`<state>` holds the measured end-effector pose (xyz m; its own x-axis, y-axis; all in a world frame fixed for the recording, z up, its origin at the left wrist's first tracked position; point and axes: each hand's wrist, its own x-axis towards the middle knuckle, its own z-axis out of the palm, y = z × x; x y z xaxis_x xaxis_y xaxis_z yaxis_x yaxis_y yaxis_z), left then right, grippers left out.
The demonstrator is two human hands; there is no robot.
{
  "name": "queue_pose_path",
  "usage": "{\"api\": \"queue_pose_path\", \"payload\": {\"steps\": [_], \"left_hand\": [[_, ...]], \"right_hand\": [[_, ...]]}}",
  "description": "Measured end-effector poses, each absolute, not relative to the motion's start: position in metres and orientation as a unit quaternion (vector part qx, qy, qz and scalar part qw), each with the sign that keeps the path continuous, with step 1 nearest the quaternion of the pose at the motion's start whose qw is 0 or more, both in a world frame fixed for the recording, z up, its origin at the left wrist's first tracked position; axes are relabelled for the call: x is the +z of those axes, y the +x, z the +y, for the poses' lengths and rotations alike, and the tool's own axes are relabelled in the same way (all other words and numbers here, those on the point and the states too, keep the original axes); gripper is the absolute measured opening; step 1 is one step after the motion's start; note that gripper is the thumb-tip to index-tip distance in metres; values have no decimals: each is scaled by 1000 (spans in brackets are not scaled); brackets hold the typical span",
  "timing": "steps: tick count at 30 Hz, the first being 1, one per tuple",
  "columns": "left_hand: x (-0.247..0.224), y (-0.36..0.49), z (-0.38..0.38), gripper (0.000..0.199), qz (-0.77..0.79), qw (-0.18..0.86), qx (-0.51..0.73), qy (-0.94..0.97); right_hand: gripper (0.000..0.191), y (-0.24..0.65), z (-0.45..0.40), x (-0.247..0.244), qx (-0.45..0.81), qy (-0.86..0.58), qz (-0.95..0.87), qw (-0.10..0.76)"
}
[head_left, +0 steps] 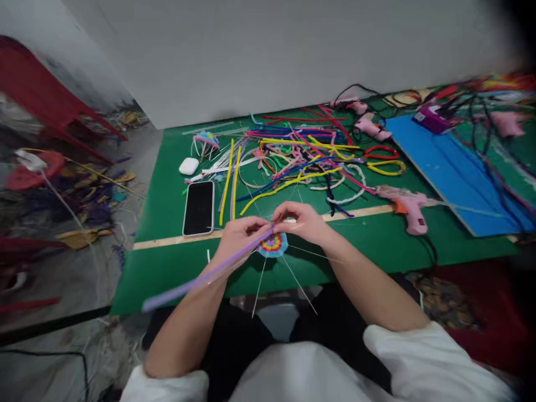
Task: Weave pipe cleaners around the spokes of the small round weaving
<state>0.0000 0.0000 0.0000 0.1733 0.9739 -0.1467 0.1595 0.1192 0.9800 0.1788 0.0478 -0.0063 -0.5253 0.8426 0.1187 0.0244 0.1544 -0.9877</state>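
Near the table's front edge, a small round woven piece (272, 244) with rings of light blue, red, yellow and purple has thin clear rods sticking out around it. A long purple pipe cleaner (201, 279) runs from its upper edge down to the lower left, over my left forearm. My left hand (243, 237) has its fingers pressed together on the purple pipe cleaner near its upper end. Touching the same spot from the right, my right hand (299, 220) pinches at the top of the woven piece. The fingertips of both hands nearly meet and hide the exact grip.
Behind my hands lies a pile of coloured pipe cleaners (293, 151). A phone (199, 208) and a white case (188, 166) are at the left. To the right are a pink glue gun (412, 206), scissors (387, 167) and a blue board (456, 178). A red chair (54, 95) stands beyond.
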Motion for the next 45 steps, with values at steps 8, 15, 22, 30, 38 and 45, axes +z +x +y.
{"api": "queue_pose_path", "payload": {"steps": [8, 15, 22, 30, 38, 45], "left_hand": [[12, 1, -4, 18, 544, 461, 336, 615], [18, 4, -3, 16, 540, 501, 298, 608], [17, 1, -3, 21, 509, 569, 268, 588], [8, -3, -1, 29, 401, 670, 218, 586], [9, -6, 1, 25, 391, 735, 191, 520], [16, -8, 1, 14, 412, 701, 186, 552]], "right_hand": [[18, 176, 45, -7, 547, -312, -688, 361], [18, 184, 50, -7, 577, -197, -729, 312], [33, 189, 51, -3, 585, -188, -759, 215], [52, 192, 48, 1, 702, -118, -694, 107], [45, 193, 46, -3, 781, -81, -618, 47], [47, 192, 45, -6, 808, 6, -583, 86]]}}
